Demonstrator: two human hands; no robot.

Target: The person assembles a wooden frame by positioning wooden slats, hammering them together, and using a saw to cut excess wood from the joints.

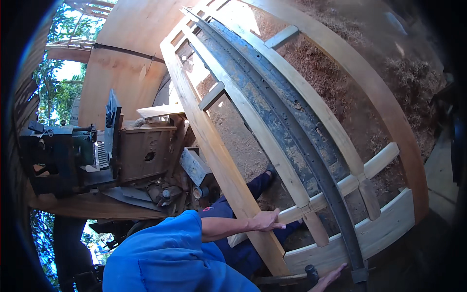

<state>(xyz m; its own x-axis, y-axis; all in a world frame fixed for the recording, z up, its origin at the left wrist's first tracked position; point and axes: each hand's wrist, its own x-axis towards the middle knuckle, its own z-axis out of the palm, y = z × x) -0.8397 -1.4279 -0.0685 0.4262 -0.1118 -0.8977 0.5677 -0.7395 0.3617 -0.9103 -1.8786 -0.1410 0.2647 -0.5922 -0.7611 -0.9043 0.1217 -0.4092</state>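
Across the wooden frame (pixel 220 165), joining looks done, clamping perhaps unfinished; my left hand (pixel 265 221) touches it, grip unclear; right hand (pixel 332 278) unclenched.

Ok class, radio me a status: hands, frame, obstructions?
Left hand on wooden frame. Right hand open, near lower end of metal bar. Possible obstruction: bar crossing over crosspiece.

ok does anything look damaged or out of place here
The blue-grey surface beneath the long metal bar looks worn, with patchy, discoloured spots. Off to the left, scraps lie jumbled beside the wooden box, which looks untidy.
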